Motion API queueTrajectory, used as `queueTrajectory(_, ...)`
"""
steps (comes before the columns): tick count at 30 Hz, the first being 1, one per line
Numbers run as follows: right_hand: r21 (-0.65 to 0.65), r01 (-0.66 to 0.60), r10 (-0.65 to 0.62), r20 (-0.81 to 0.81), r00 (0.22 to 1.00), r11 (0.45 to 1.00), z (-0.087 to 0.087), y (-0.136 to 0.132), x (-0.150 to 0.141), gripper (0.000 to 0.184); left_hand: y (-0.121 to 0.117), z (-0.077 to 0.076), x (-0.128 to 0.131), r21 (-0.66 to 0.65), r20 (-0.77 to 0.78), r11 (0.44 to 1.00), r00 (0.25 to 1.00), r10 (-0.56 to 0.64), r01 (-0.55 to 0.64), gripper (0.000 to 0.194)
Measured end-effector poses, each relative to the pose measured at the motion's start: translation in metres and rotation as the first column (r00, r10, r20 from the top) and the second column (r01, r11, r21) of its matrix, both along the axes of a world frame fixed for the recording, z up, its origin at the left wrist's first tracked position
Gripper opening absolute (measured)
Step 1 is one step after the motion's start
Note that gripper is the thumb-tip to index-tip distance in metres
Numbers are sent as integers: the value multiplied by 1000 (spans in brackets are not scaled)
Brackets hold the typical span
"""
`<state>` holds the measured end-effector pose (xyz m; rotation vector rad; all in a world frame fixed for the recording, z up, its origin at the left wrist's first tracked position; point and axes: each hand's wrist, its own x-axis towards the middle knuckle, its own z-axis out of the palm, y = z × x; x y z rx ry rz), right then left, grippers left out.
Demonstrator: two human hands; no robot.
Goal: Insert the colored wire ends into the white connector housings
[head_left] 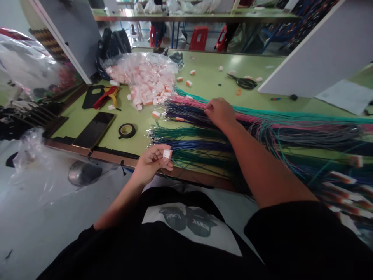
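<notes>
My left hand (152,161) is closed around a small white plastic connector (167,153), held near the table's front edge. My right hand (219,111) reaches forward and rests on bundles of thin coloured wires (198,134), its fingers curled and pinching at the pink and purple strands. The wires lie in sorted groups of pink, purple, green and blue, fanning from the right side toward the middle of the green table (212,83). What sits between the right fingers is too small to make out.
A clear bag of white and orange connectors (145,77) lies at the back left, with loose ones scattered around. A phone (94,130), a tape roll (126,130), scissors (244,82) and a yellow-red tool (107,96) lie on the table. Grey panels stand left and right.
</notes>
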<state>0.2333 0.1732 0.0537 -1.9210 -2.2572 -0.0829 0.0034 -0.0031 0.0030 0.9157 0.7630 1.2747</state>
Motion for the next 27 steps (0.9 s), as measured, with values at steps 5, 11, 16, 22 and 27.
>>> queueTrajectory(5,-185,-166,188,107,976,969,3,-22,-15,26,1,2,0,1,27,1000,1000,-16,16,39)
queueTrajectory(11,-290,-267,298,68,952,919,2,-22,-15,27,0,1,0,-12,3,1000,1000,-9,9,41)
queueTrajectory(16,-182,-274,272,-34,962,944,4,-21,-23,29,0,0,-1,-2,0,1000,1000,-24,24,40)
queueTrajectory(22,-241,-292,289,-48,956,925,5,-33,-62,29,1,2,0,-30,15,999,1000,-19,19,42)
queueTrajectory(27,-212,-88,93,15,996,973,3,-30,-85,46,1,3,1,-39,-5,999,1000,-9,8,44)
